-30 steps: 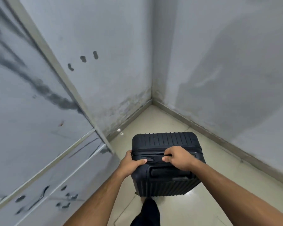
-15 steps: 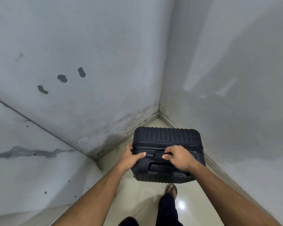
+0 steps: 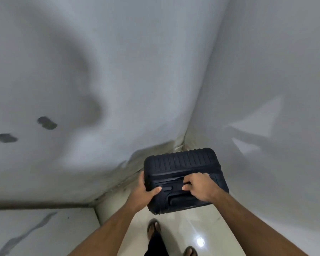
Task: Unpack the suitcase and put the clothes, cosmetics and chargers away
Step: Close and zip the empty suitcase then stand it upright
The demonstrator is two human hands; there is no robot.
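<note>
A black ribbed hard-shell suitcase (image 3: 183, 163) hangs closed in front of me, lifted off the floor near a room corner. My left hand (image 3: 146, 191) grips its left edge, thumb on the top face. My right hand (image 3: 199, 185) curls its fingers around the top of the case near the handle recess. No clothes, cosmetics or chargers are visible.
Grey walls meet in a corner (image 3: 181, 143) just behind the suitcase. A pale marble-patterned surface (image 3: 41, 230) stands at lower left. The glossy cream floor (image 3: 192, 228) shows below, with my sandalled feet (image 3: 153, 228) on it.
The suitcase has risen and shifted right, closer to the corner, still held in both hands. The view has swung up and right, so the pale surface at left has dropped lower.
</note>
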